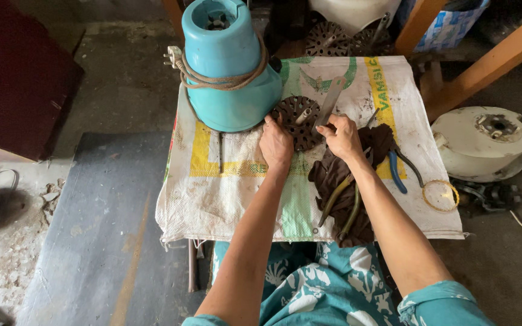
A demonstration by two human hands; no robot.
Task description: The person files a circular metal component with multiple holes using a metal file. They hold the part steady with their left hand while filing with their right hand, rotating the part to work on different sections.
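Nearest the person, a dark brown rag (345, 181) lies on the woven sack (237, 199) that covers the small table, just right of the perforated metal disc (297, 122); two greenish tool handles (342, 208) rest on it, and blue-handled pliers (397, 172) lie at its right edge, within easy reach. The left hand (275, 143) presses on the disc's near-left rim, fingers curled over it, apparently to steady it. The right hand (342, 136), at the disc's right rim, is clenched around a flat metal blade (328, 101) angled over the disc. Just left of and beyond the disc stands a teal appliance body (228, 66), its cord (228, 81) wrapped around it.
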